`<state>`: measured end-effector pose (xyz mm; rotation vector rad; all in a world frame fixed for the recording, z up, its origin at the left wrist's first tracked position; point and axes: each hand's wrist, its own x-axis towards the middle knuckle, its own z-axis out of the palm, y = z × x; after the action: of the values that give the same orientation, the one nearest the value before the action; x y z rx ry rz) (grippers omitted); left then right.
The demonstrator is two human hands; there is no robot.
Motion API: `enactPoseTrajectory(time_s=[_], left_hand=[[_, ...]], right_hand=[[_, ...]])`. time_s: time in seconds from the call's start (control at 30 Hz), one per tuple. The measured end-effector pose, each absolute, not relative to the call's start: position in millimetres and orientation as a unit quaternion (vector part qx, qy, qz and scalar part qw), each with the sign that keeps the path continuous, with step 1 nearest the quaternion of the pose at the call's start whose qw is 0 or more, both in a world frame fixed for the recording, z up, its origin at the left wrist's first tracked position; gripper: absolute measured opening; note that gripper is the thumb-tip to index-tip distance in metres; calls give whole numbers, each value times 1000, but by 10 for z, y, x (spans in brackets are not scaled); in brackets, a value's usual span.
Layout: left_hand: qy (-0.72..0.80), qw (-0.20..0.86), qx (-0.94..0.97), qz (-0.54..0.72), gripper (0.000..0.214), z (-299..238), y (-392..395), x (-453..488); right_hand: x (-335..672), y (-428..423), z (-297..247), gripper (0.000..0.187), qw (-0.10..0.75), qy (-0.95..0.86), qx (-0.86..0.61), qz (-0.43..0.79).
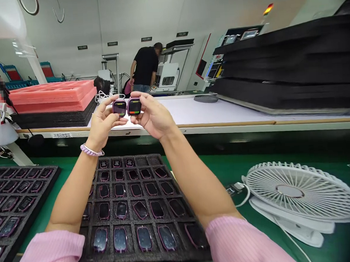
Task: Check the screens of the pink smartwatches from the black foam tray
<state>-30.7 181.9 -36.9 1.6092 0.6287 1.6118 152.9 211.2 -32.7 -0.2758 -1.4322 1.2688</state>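
Head view: we see two small purple-framed watches raised above the foam tray point(141, 161), toward its far side, with lit screens facing us. The left watch point(119, 108) and right watch point(134, 106) sit side by side; we cannot tell whether their frames touch. The left hand point(103, 121) pinches the left watch, thumb and fingers closed about its edges. The right hand point(154, 116) grips the right watch, digits closed on its upper and lower edges. Below, we find more watches point(136, 190) lying in rows in the tray's compartments. Left of the tray we see a second tray point(52, 190), also filled with watches; right of it, a white fan point(303, 194). Beyond the tray runs a white shelf point(176, 111), with pink foam point(51, 99) to its left and a black stack point(289, 68) to its right. Farthest beyond the tray, a co-worker point(143, 65) in a black shirt leans over.
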Motion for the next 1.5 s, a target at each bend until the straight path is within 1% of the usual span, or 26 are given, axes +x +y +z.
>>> enactPoseTrajectory(time_s=[0.13, 0.23, 0.4, 0.57, 0.83, 1.0, 1.2, 1.5], left_hand=[[220, 342, 656, 636, 60, -175, 1859, -286], [199, 306, 676, 641, 60, -121, 1914, -289], [153, 229, 719, 638, 59, -118, 2072, -321], [142, 206, 721, 646, 61, -71, 2110, -316], [144, 232, 703, 657, 62, -87, 2048, -267], [174, 273, 676, 662, 61, -301, 1917, -231], [227, 327, 644, 654, 63, -605, 1735, -231], [265, 359, 621, 644, 55, -868, 1631, -291]], right_hand=[[1558, 2157, -67, 44, 579, -640, -122, 490], [1582, 2140, 35, 50, 577, -658, -110, 471], [1642, 2119, 83, 62, 548, -701, -90, 447], [1683, 2102, 121, 67, 539, -722, -86, 424], [1682, 2065, 78, 67, 543, -715, -84, 433], [1661, 1997, -189, 61, 540, -689, -81, 477], [1605, 1939, -578, 61, 540, -652, -99, 524], [1529, 1834, -895, 51, 533, -621, -104, 565]])
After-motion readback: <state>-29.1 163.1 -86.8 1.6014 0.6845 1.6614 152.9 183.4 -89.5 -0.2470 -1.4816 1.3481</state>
